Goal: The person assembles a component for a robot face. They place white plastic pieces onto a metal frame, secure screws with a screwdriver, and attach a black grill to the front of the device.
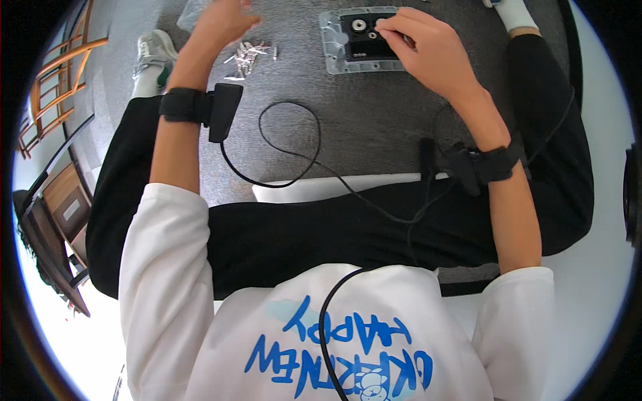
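Observation:
My right hand (431, 53) is over a black plate (368, 48) set in a translucent grey tray (332, 50). Its thumb and forefinger are pinched at the plate's upper part, and whatever small piece they hold is too tiny to name. On the plate, left of those fingertips, sits a silver ring (359, 25), with a smaller ring (372, 35) below it. My left hand (224, 27), cut off by the upper edge, has its fingers apart with nothing seen in them. Just below it lies a loose pile of small silver metal pieces (246, 59).
A clear plastic bag (192, 15) lies beyond my left wrist. Black cables (317, 160) loop across the grey floor (287, 87) between my wrist straps. My legs are spread on both sides, and wooden chairs (63, 73) stand at far left.

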A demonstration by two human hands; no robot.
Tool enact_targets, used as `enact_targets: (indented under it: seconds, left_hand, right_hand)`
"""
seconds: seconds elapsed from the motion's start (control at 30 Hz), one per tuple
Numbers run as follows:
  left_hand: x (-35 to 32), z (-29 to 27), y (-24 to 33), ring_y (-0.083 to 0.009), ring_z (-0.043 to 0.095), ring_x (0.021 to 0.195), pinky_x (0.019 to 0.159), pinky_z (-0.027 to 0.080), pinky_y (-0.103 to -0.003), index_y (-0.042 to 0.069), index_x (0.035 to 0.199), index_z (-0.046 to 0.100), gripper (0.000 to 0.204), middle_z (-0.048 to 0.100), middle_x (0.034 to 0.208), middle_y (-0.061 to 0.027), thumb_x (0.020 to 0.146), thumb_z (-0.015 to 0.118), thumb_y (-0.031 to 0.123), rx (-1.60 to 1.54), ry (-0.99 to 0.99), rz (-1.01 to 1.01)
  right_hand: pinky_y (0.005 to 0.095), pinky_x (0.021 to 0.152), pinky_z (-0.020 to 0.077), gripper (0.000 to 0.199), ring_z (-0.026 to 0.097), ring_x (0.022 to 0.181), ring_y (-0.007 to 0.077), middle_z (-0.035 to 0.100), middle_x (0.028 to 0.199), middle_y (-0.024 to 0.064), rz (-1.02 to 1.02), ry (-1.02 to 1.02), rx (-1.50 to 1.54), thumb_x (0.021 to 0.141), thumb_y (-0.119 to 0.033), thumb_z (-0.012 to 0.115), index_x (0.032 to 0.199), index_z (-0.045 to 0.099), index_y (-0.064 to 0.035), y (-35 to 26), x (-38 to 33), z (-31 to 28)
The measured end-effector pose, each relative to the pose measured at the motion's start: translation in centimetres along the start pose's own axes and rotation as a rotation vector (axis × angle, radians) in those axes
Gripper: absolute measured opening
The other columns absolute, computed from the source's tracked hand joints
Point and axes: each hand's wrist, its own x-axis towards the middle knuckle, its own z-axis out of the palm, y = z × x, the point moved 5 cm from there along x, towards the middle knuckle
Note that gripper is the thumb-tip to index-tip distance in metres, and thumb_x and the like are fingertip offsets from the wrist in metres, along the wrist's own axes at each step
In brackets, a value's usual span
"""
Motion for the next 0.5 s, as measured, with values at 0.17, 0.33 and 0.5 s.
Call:
enact_targets:
  seconds: [0.17, 0.33, 0.5]
  left_hand:
    - [-3.7, 6.1, -4.3, -0.0501, 0.062, 0.115, 0.098, 0.053, -0.054, 0.002, 0.13, 0.057, 0.072, 0.064, 0.12, -0.0322, 0.076, 0.086, 0.039, 0.207, -0.218, -0.11]
    - [-5.0, 6.8, -2.6, -0.053, 0.063, 0.106, 0.09, 0.053, -0.058, 0.002, 0.117, 0.057, 0.05, 0.06, 0.118, -0.033, 0.079, 0.08, 0.025, 0.13, -0.049, -0.054]
    - [-5.2, 6.6, -1.9, -0.0474, 0.065, 0.104, 0.084, 0.053, -0.055, 0.002, 0.107, 0.061, 0.032, 0.067, 0.105, -0.0258, 0.08, 0.071, 0.015, 0.094, -0.034, -0.004]
  right_hand:
    - [0.0291, 0.062, 0.0491, 0.011, 0.061, 0.067, 0.0179, 0.066, 0.084, 0.0044, -0.003, -0.007, -0.001, 0.096, -0.012, 0.069, 0.102, 0.074, -0.004, 0.4, -0.3, 0.5]
    - [0.0299, 0.061, 0.0483, 0.011, 0.06, 0.065, 0.0184, 0.066, 0.084, 0.0045, -0.003, -0.028, 0.001, 0.096, -0.012, 0.069, 0.101, 0.074, -0.0039, 0.4, 0.0, 0.6]
    - [0.0306, 0.06, 0.0482, 0.011, 0.06, 0.065, 0.0191, 0.066, 0.083, 0.0052, -0.044, 0.038, -0.03, 0.096, -0.011, 0.068, 0.102, 0.074, -0.0037, 0.6, -0.4, 1.1]
